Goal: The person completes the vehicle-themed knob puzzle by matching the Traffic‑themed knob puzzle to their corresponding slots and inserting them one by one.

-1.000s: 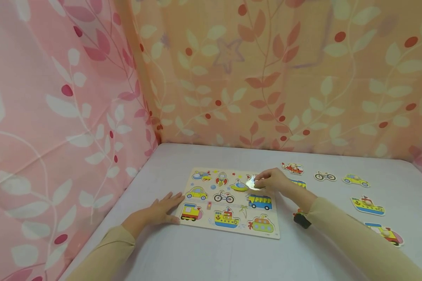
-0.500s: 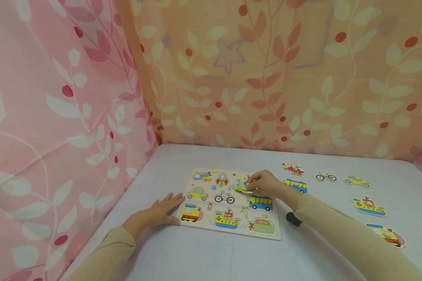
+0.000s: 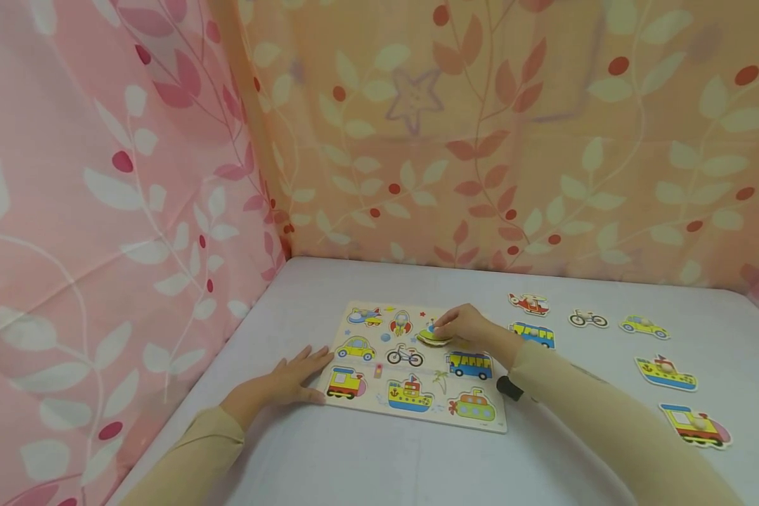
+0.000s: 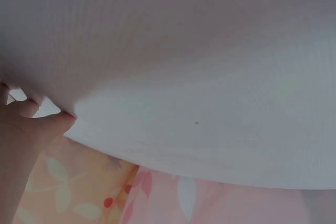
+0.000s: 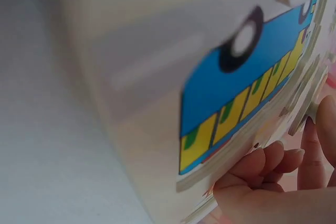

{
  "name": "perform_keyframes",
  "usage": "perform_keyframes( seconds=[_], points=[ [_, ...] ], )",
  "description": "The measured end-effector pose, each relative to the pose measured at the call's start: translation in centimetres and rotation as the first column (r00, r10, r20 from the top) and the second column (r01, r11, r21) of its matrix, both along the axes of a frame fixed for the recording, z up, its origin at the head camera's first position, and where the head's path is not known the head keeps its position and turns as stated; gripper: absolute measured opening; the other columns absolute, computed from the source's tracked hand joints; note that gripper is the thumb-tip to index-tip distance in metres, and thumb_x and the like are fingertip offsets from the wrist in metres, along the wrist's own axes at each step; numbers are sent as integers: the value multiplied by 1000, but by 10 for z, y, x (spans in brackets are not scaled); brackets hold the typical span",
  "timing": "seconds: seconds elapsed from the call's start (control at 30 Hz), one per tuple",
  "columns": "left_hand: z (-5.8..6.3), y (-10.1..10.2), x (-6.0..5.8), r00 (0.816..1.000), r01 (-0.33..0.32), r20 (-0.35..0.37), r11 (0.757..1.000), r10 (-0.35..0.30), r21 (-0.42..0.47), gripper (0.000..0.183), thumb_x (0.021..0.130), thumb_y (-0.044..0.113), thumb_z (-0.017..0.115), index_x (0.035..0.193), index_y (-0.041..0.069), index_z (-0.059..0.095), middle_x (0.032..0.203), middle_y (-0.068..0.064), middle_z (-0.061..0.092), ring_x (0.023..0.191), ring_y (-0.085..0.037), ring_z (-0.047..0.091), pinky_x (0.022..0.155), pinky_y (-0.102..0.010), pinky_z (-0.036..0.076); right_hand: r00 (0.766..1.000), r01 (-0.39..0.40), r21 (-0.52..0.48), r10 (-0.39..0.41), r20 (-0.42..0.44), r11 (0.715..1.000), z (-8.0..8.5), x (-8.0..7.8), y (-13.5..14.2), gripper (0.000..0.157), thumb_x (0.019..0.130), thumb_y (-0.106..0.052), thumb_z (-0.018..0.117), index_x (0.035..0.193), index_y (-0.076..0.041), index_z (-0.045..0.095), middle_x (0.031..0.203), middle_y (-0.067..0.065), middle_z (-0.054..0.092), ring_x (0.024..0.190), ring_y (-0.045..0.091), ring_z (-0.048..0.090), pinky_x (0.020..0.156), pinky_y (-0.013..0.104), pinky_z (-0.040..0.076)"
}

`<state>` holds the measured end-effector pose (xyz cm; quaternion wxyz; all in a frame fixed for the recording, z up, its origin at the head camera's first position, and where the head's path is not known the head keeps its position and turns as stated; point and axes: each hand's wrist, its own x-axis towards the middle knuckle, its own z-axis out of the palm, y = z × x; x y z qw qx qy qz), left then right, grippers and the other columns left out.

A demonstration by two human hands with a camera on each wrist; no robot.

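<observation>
At the board's (image 3: 381,341) left edge, left hand (image 3: 296,377), wide tabletop (image 3: 386,467) between sleeves (image 3: 192,450).

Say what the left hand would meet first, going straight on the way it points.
Probably the puzzle board, whose left edge the left hand seems to touch, though contact is unclear; just past that edge lies the yellow car picture.

Beyond the pale counter (image 3: 379,464) I face a leaf-patterned orange cloth (image 3: 531,161); along my left hangs a leaf-patterned pink cloth (image 3: 95,232).
</observation>
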<state>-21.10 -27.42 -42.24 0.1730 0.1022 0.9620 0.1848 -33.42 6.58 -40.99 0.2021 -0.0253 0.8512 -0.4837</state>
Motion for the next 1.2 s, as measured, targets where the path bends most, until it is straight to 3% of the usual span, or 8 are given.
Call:
perform_keyframes(
  seconds=[0.27,0.6,0.83,1.2],
  points=[
    [0,0,-1,1000,-1,2,1000,1,-1,88,82,42,75,154,17,30,161,-6,20,148,-35,2,111,-66,2,998,34,92,-38,40,995,-7,-13,-8,15,82,-14,79,92,-5,73,106,12,62,88,24,54,68,28,43],
    [4,3,2,1000,-4,2,1000,4,-9,87,82,40,75,153,15,31,161,-8,21,147,-37,4,110,-67,2,997,-73,192,71,15,979,-6,-18,-9,13,83,-18,78,89,-8,73,88,6,63,67,18,49,57,26,38],
    [5,1,2,1000,20,-5,1000,-20,12,87,83,41,74,153,11,31,160,-11,20,146,-40,5,109,-69,2,991,-135,219,130,39,966,1,-15,-7,15,86,-16,75,99,-8,72,93,4,63,54,12,39,52,22,34],
    [4,-1,1,999,35,-9,999,-35,34,87,83,42,74,152,11,32,160,-13,21,146,-42,6,108,-70,3,991,-125,217,112,73,968,-4,-16,-6,15,83,-8,77,94,-12,68,114,10,53,88,25,56,67,27,45]
  ],
)
